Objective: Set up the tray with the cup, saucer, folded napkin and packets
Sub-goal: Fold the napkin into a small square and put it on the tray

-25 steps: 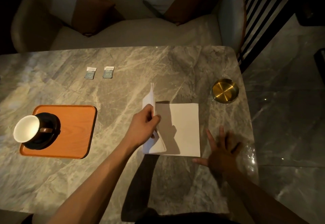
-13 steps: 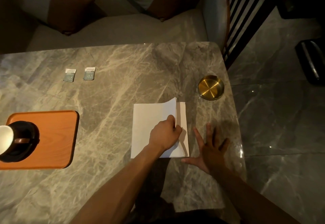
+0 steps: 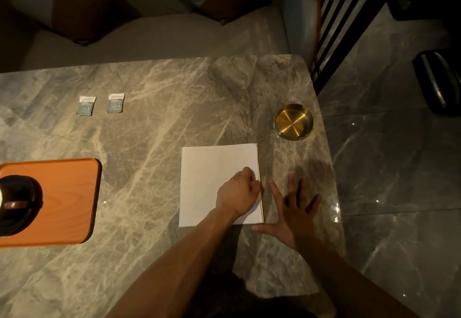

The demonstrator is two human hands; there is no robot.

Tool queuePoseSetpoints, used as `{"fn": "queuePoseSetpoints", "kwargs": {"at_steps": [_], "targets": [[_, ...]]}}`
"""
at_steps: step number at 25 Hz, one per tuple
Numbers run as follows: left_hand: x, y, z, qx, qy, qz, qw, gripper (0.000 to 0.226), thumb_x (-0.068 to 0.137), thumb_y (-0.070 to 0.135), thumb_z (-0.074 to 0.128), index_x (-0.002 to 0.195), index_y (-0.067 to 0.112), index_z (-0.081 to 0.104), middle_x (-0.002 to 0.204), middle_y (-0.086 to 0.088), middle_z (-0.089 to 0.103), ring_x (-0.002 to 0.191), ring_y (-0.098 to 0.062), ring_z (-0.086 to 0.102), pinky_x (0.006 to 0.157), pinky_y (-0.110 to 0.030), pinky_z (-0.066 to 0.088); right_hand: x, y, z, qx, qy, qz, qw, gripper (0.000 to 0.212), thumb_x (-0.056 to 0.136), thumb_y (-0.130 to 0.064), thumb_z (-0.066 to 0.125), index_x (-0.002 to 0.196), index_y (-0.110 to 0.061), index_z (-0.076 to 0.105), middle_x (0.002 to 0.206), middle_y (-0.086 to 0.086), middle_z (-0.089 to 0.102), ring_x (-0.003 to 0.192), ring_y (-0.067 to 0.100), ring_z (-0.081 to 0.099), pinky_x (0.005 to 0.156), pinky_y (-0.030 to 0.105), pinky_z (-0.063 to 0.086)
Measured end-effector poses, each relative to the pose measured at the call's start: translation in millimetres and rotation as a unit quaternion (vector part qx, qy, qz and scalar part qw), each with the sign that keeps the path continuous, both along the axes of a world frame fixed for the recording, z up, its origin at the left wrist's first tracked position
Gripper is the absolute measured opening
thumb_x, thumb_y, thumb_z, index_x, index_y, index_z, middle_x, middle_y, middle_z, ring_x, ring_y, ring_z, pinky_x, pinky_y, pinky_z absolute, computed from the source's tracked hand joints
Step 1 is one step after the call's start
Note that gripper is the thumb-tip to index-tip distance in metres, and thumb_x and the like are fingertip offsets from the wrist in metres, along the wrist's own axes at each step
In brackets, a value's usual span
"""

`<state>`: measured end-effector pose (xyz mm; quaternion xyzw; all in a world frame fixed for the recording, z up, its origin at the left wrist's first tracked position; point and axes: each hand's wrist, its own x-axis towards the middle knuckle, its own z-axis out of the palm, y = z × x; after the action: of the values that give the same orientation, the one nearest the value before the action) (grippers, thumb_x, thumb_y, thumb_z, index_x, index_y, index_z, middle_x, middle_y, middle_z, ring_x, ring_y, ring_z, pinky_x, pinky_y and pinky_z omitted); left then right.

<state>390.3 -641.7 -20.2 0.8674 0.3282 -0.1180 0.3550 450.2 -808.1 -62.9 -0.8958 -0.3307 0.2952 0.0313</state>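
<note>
Napkin [image 3: 217, 180]: white, lying flat on the counter [image 3: 154, 130], right of centre, well apart from the tray [image 3: 72, 200].
Left hand [image 3: 237, 193]: its grip is curled closed, fingertips pinching the napkin's right edge and pressing it down, I'd say to line up the layers and set the crease.
Right hand [image 3: 294, 218]: spread wide and flat on the counter just beside the napkin, holding nothing; the thumb sits at the napkin's near right corner, probably as a stop so it doesn't slide.
Napkin axis: nearly square, slightly longer from near to far; edges run almost straight with the counter, layered edge on the right.
Tray: orange, far left, already carrying the cup on its dark saucer [image 3: 22, 205], partly cut off by the view.
Packets [image 3: 99, 104]: two, side by side, far left of the counter, not yet on the tray.
Gold dish [image 3: 294, 122]: near the right edge, out of the way.
</note>
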Motion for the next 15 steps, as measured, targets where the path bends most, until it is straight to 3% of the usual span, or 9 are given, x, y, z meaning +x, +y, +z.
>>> {"fn": "queuePoseSetpoints", "kwargs": {"at_steps": [3,5,8,10,11,13,15], "targets": [[-20.0,10.9,0.6,0.009,-0.052,0.004,0.999,0.028,0.101,0.038,0.043,0.121,0.022,0.055,0.116,0.003,0.063,0.095,-0.017,0.063,0.070,-0.028,0.044,2.0,-3.1,1.2,0.013,0.001,0.006,1.000,0.127,0.044,-0.105,0.032,0.144,-0.052,-0.024,0.156,0.006,-0.039,0.138,0.032,-0.043,0.098,0.059,-0.039],[-40.4,24.8,-1.1,0.085,-0.091,0.000,0.992,0.027,0.100,0.034,0.048,0.121,0.021,0.059,0.116,0.001,0.062,0.100,-0.018,0.060,0.073,-0.031,0.047,4.0,-4.0,8.7,0.037,0.031,0.002,0.999,0.120,0.050,-0.101,0.038,0.144,-0.054,-0.022,0.155,0.003,-0.034,0.141,0.031,-0.040,0.102,0.061,-0.033],[-71.0,44.0,-9.5,0.212,-0.133,-0.026,0.968,0.028,0.096,0.027,0.057,0.119,0.013,0.064,0.123,-0.006,0.062,0.111,-0.025,0.058,0.089,-0.040,0.050,2.4,7.5,24.9,0.130,-0.033,-0.036,0.990,0.084,0.082,-0.074,0.041,0.152,-0.037,0.012,0.165,0.004,0.004,0.151,0.034,-0.002,0.113,0.057,-0.008],[-81.8,44.4,-19.2,0.243,-0.134,-0.040,0.960,0.039,0.097,0.027,0.055,0.132,0.009,0.057,0.141,-0.012,0.052,0.130,-0.029,0.047,0.107,-0.045,0.042,-5.1,35.3,29.3,0.196,-0.106,0.007,0.975,0.063,0.094,-0.050,0.042,0.150,-0.023,0.031,0.159,0.011,0.028,0.146,0.035,0.026,0.118,0.053,0.015],[-82.5,41.9,-24.1,0.241,-0.122,-0.047,0.962,0.046,0.099,0.028,0.050,0.140,0.008,0.050,0.150,-0.015,0.043,0.141,-0.030,0.037,0.115,-0.047,0.034,-11.3,53.3,29.9,0.214,-0.118,0.044,0.969,0.058,0.097,-0.044,0.040,0.149,-0.021,0.034,0.157,0.010,0.032,0.145,0.034,0.030,0.118,0.053,0.023],[-78.6,38.9,-33.0,0.226,-0.083,-0.070,0.968,0.054,0.103,0.032,0.039,0.152,0.010,0.033,0.163,-0.013,0.022,0.152,-0.029,0.012,0.122,-0.049,0.016,-27.4,87.4,25.1,0.203,-0.144,0.119,0.961,0.055,0.100,-0.042,0.032,0.150,-0.020,0.035,0.158,0.008,0.034,0.148,0.030,0.025,0.117,0.055,0.026],[-73.4,41.5,-43.3,0.232,-0.032,-0.108,0.966,0.058,0.104,0.035,0.032,0.156,0.013,0.022,0.166,-0.008,0.007,0.153,-0.025,-0.003,0.124,-0.049,0.009,-33.0,107.1,13.7,0.142,-0.158,0.156,0.965,0.056,0.101,-0.044,0.020,0.151,-0.020,0.031,0.159,0.008,0.032,0.149,0.031,0.021,0.118,0.058,0.021]]}}
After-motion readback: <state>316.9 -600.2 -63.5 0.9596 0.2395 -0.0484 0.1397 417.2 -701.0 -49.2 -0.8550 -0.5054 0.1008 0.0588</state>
